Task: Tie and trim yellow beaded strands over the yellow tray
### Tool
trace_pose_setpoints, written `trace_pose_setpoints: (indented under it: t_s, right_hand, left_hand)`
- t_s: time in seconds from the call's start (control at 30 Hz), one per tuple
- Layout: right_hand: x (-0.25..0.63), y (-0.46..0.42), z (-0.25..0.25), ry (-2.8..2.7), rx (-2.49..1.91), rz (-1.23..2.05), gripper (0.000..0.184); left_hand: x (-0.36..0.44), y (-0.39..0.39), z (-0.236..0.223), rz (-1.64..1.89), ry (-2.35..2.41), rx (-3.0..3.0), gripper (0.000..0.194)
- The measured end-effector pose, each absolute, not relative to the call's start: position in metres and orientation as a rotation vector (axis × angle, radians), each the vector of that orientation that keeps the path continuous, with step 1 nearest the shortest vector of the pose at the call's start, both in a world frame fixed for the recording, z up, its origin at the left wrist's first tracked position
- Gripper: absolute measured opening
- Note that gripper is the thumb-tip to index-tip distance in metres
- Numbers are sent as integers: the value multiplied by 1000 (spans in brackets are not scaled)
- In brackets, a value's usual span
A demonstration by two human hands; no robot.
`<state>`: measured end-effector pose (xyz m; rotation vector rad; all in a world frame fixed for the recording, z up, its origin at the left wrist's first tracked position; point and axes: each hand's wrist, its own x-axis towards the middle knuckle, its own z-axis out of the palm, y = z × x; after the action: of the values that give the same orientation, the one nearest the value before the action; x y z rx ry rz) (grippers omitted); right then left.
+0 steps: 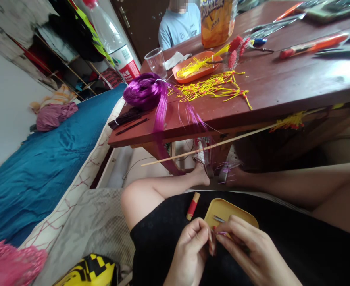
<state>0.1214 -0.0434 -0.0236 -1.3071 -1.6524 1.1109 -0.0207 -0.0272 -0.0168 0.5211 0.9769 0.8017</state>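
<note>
The left hand (193,244) and right hand (249,242) meet fingertip to fingertip over the near edge of the yellow tray (242,210), pinching a small red-and-purple piece (221,233) between them; its exact shape is too small to tell. Grey pointed tips (219,218) show inside the tray, partly hidden by the right hand. Just left of the tray, a red-and-tan roll (193,206) lies on the black cloth (160,234) under both. Beyond the tray, a long thin stick (210,147) slants up rightward to a yellow bundle (291,121). Farther beyond the tray stands the brown-red counter (267,95), bearing a purple hank (142,91), yellow red-dotted stems (204,89), an orange dish (193,78) and a clear cup (155,61). Well left of the tray is a blue-covered bed (58,147). Farthest beyond the tray, a person in a light-blue shirt (177,29) is behind the counter.
</note>
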Motion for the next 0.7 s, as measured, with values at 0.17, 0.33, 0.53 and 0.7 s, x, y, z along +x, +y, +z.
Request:
trace_pose_setpoints:
  t_s: [0.17,0.33,0.53,0.7]
  right_hand:
    - [120,-44,-28,-1742,-1387,998,19]
    - [120,-45,-35,-1890,-1400,935,21]
    - [119,-46,-31,-1908,-1332,933,18]
    - [118,-45,-26,-1722,-1307,1094,17]
  left_hand:
    - [-25,-25,-9,793,934,567,34]
    - [-31,-24,0,705,946,691,30]
    - [-26,-23,-5,762,985,639,31]
    - [-26,-24,-14,777,965,520,32]
